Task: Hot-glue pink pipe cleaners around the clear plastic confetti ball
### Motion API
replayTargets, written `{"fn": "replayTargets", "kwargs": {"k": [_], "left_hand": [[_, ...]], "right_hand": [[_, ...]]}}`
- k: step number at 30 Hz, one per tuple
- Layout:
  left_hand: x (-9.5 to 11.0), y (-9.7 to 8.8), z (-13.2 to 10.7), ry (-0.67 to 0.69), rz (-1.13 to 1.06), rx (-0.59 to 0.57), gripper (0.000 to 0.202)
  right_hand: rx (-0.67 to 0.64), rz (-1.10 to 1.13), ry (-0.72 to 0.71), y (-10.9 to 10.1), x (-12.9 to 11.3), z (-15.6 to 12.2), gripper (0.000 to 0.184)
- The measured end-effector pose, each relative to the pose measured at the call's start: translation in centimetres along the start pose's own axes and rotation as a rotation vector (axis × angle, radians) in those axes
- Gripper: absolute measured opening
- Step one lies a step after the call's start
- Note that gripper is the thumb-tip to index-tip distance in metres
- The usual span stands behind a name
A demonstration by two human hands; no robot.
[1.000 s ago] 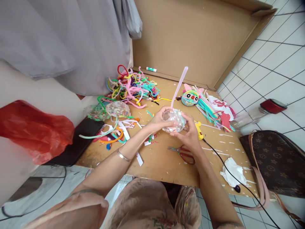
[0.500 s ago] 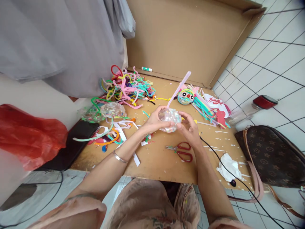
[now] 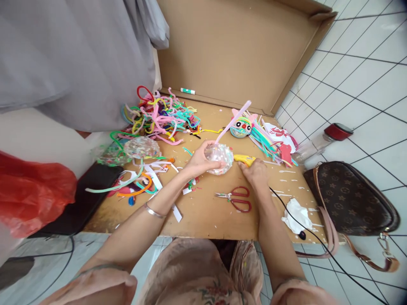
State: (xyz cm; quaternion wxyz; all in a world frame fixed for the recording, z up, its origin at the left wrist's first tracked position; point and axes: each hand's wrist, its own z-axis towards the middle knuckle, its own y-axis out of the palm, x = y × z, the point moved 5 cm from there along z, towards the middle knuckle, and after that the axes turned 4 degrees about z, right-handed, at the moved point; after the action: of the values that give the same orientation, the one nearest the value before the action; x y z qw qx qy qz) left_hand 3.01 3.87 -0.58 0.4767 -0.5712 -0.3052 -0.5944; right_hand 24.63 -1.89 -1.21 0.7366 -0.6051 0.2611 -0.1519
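A clear, rounded plastic ball (image 3: 223, 160) with coloured bits in it sits in my left hand (image 3: 201, 160), the thumb across its front. From its top a pale pink pipe cleaner (image 3: 232, 123) sticks up and to the right. My right hand (image 3: 256, 173) is wrapped round a yellow glue gun (image 3: 243, 158), whose nozzle end points at the ball's right side; whether the two touch I cannot tell. A black cord (image 3: 295, 215) runs from near that hand to the lower right. Red-handled scissors (image 3: 239, 199) lie below the hands.
Tangled pipe cleaners (image 3: 159, 114) are heaped at the back left, near another clear ball (image 3: 142, 147). A decorated face ball (image 3: 241, 127) with long strands lies behind the glue gun. On the right are a bottle (image 3: 321, 142), crumpled tissue (image 3: 297, 215) and a brown handbag (image 3: 352, 199).
My right hand has left the ball and taken hold of the yellow glue gun. My left hand keeps the ball. The whole view has shifted slightly.
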Motion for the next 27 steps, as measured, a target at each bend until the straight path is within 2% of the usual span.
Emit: {"fn": "replayTargets", "kwargs": {"k": [4, 7, 10, 13, 15, 18, 21, 27], "left_hand": [[0.3, 0.2, -0.3, -0.017, 0.043, -0.018, 0.077], [0.3, 0.1, -0.3, -0.018, 0.047, -0.008, 0.078], [0.4, 0.0, -0.3, -0.017, 0.032, -0.002, 0.078], [0.4, 0.1, -0.3, -0.048, 0.003, -0.019, 0.08], [0.4, 0.1, -0.3, -0.051, 0.005, -0.022, 0.08], [0.2, 0.3, -0.2, -0.04, 0.001, -0.021, 0.079], [-0.1, 0.4, -0.1, -0.037, -0.025, -0.036, 0.08], [-0.5, 0.5, -0.2, -0.027, 0.041, -0.043, 0.078]], "right_hand": [[0.056, 0.164, 0.054, 0.9, 1.0, 1.0, 0.043], [0.106, 0.215, 0.059, 0.7, 1.8, 1.5, 0.036], [0.283, 0.337, 0.04, -0.7, 2.0, 1.6, 0.041], [0.485, 0.618, -0.009, -2.3, 1.9, 1.0, 0.043], [0.477, 0.77, -0.081, -2.8, 1.1, 0.6, 0.04], [0.402, 0.843, -0.214, -3.5, -0.3, -0.4, 0.033], [0.413, 0.832, -0.276, -4.2, -1.1, -1.4, 0.03], [0.488, 0.747, -0.306, -4.8, -1.3, -2.0, 0.028]]}}
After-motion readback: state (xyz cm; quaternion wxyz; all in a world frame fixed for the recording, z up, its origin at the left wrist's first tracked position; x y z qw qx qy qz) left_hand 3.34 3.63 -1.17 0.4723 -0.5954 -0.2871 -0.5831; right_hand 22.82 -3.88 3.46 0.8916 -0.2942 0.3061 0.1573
